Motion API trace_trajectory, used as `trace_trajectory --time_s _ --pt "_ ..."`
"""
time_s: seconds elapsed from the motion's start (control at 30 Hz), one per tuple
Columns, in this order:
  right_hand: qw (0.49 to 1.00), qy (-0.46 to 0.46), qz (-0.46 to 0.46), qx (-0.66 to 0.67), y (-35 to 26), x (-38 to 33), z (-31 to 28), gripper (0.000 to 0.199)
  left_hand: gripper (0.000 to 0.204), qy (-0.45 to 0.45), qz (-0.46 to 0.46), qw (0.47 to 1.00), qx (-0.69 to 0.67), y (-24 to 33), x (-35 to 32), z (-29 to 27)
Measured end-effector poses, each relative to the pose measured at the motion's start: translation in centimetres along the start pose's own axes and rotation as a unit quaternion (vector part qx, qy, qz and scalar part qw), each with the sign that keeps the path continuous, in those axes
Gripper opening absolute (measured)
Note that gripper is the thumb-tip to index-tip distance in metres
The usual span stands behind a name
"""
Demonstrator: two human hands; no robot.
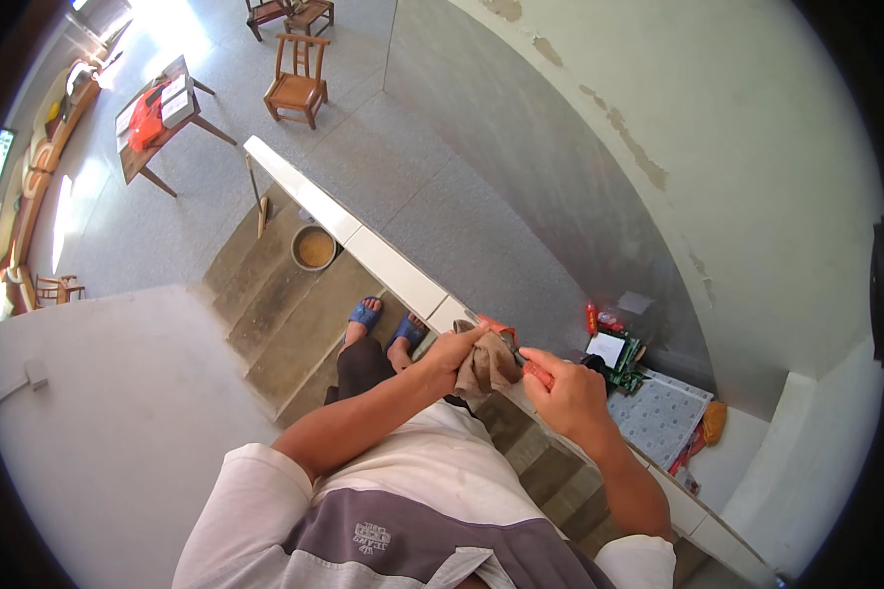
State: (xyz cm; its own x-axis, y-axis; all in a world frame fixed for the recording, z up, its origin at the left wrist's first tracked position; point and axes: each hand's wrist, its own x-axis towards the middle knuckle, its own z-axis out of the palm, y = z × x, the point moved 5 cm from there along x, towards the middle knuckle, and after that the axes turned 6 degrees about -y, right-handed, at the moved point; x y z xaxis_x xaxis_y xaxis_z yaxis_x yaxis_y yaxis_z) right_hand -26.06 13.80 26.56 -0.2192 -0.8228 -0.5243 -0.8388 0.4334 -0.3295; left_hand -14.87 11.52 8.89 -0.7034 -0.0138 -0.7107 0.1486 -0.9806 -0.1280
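My left hand (449,355) is closed round a crumpled brown cloth (488,365), held just above the white-tiled top of a low stair wall. My right hand (572,395) grips a tool with a red-orange handle (537,373), thumb and forefinger along it. A short dark part of the tool points left against the cloth; its tip is hidden, so its kind does not show. Something orange (499,327) sticks out behind the cloth, partly covered by it and my fingers. Both hands almost meet in front of my body.
The tiled wall top (408,280) runs diagonally beside concrete steps (290,339) where my feet stand. A metal bucket (314,248) with yellowish-brown contents sits lower down. Beyond the wall lie a patterned mat (661,417) and green boxes. A wooden table (167,123) and chair (298,86) stand farther off.
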Motion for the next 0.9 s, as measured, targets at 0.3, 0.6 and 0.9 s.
trace_trajectory --time_s 0.3,0.6,0.9 --pt "1.0 -0.005 -0.016 0.01 -0.2 1.1 1.5 0.032 0.04 0.018 0.072 0.997 0.032 0.7 -1.0 -1.0" --pt "0.999 -0.028 -0.038 0.018 -1.0 -0.3 2.3 0.032 0.029 0.081 0.182 0.979 0.05 0.0 -4.0 -0.9" --pt "0.995 0.003 -0.091 0.039 -1.0 -2.1 4.6 0.031 0.024 0.057 0.149 0.985 0.067 -1.3 -3.8 -3.8"
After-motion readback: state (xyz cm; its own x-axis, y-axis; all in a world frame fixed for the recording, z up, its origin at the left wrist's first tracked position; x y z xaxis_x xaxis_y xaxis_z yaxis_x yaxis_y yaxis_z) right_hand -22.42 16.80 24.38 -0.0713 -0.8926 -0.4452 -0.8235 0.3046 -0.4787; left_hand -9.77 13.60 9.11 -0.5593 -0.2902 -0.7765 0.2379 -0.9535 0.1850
